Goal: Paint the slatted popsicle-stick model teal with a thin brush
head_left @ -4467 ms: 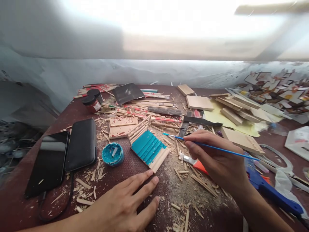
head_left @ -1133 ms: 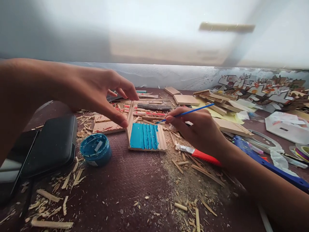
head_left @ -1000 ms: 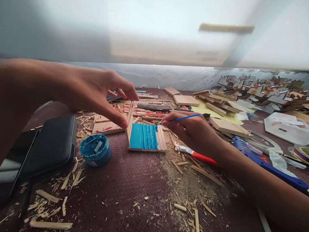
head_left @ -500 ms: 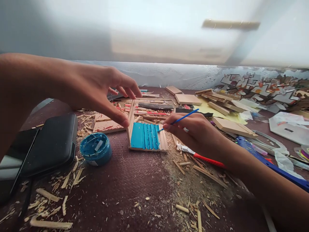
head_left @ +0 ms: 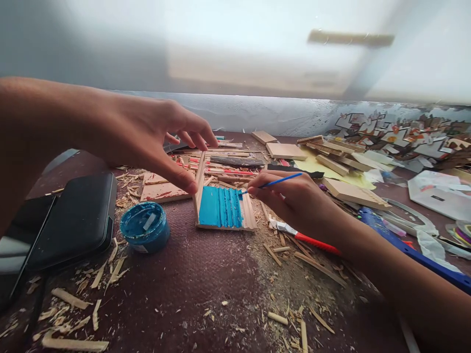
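A small wooden piece has a flat base and an upright side panel along its left edge. Blue paint coats most of the base, smooth on the left and ridged toward the right, with a bare wood strip at the right edge. My left hand grips the upright panel, thumb on its near end and a finger at its far top end. Pinched in my right hand is a thin blue paintbrush, its tip touching the paint near the far right corner. An open jar of blue paint stands at the left.
Left of the jar lie a black case and a phone. A red-handled brush rests below my right wrist, near a blue tool. Wood blocks, sticks and shavings are scattered about; paper cut-outs pile up at back right.
The brush tip has shifted slightly toward the far edge of the base, and the brush lies a little flatter. My left hand keeps its hold on the panel.
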Action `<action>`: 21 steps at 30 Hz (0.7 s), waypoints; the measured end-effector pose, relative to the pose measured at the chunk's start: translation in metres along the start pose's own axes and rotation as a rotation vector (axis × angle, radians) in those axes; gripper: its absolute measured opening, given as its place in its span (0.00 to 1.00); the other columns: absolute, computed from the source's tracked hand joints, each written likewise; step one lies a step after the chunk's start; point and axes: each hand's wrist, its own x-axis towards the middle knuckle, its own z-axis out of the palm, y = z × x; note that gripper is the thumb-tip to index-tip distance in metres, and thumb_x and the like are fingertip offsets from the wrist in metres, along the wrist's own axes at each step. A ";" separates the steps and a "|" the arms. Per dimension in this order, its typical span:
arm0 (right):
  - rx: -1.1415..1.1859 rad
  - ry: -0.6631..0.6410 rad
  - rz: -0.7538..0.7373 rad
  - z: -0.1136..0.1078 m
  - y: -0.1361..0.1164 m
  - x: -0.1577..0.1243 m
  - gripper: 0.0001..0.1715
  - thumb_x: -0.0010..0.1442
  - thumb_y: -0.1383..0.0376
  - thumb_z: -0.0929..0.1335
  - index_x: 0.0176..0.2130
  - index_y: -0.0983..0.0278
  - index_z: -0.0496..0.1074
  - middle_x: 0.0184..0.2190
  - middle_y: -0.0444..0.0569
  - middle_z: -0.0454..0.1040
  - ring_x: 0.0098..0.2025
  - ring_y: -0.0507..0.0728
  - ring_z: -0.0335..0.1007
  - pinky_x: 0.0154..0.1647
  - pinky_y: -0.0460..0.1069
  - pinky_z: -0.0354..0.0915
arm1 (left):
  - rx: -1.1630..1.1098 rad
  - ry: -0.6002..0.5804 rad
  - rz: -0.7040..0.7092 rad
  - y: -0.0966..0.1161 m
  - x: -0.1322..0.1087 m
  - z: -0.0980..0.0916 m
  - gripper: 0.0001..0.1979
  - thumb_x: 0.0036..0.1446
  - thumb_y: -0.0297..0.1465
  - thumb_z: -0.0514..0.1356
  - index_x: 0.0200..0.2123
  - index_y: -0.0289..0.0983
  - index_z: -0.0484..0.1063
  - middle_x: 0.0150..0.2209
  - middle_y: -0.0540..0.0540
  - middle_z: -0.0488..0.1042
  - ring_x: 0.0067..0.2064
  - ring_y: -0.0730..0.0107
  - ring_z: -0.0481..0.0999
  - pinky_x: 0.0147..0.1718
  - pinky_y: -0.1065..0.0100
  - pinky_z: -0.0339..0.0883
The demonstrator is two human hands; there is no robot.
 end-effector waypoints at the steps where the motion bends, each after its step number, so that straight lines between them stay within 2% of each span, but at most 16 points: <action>1: 0.005 -0.003 0.003 0.000 0.000 0.000 0.13 0.76 0.65 0.66 0.39 0.66 0.75 0.32 0.48 0.78 0.31 0.51 0.69 0.34 0.49 0.63 | -0.003 -0.005 0.000 0.000 0.000 0.000 0.41 0.51 0.56 0.63 0.64 0.40 0.74 0.57 0.50 0.79 0.60 0.49 0.77 0.65 0.47 0.61; 5: 0.038 0.020 0.023 0.000 -0.002 0.000 0.16 0.76 0.64 0.67 0.34 0.65 0.74 0.30 0.47 0.79 0.29 0.50 0.67 0.33 0.49 0.63 | -0.023 -0.014 -0.041 0.000 0.000 0.000 0.43 0.49 0.56 0.65 0.65 0.40 0.73 0.58 0.50 0.78 0.63 0.44 0.75 0.68 0.44 0.57; 9: 0.025 0.147 0.173 0.000 -0.005 -0.001 0.16 0.74 0.62 0.68 0.35 0.66 0.78 0.29 0.47 0.81 0.27 0.50 0.70 0.32 0.49 0.63 | -0.021 -0.042 -0.039 -0.001 0.000 0.000 0.44 0.51 0.55 0.61 0.67 0.40 0.70 0.60 0.50 0.76 0.66 0.41 0.71 0.69 0.42 0.52; 11: 0.030 0.179 0.241 0.001 -0.005 -0.001 0.16 0.74 0.61 0.68 0.36 0.66 0.80 0.26 0.45 0.80 0.25 0.49 0.70 0.30 0.49 0.62 | -0.018 -0.038 -0.020 -0.001 0.000 0.000 0.43 0.51 0.55 0.62 0.66 0.40 0.71 0.59 0.50 0.77 0.65 0.42 0.72 0.69 0.42 0.53; 17: 0.123 0.096 0.323 0.003 -0.007 -0.001 0.18 0.73 0.61 0.67 0.34 0.67 0.80 0.22 0.44 0.75 0.23 0.49 0.67 0.26 0.49 0.61 | 0.004 -0.016 0.014 -0.002 -0.001 -0.002 0.41 0.51 0.55 0.65 0.64 0.39 0.74 0.57 0.49 0.79 0.59 0.48 0.77 0.65 0.44 0.62; 21: 0.227 0.065 0.352 0.000 -0.007 -0.001 0.19 0.73 0.60 0.68 0.33 0.67 0.80 0.24 0.46 0.77 0.24 0.49 0.69 0.25 0.48 0.63 | 0.000 -0.027 0.020 -0.004 -0.001 -0.003 0.39 0.53 0.52 0.65 0.65 0.41 0.73 0.58 0.51 0.79 0.64 0.40 0.73 0.67 0.41 0.59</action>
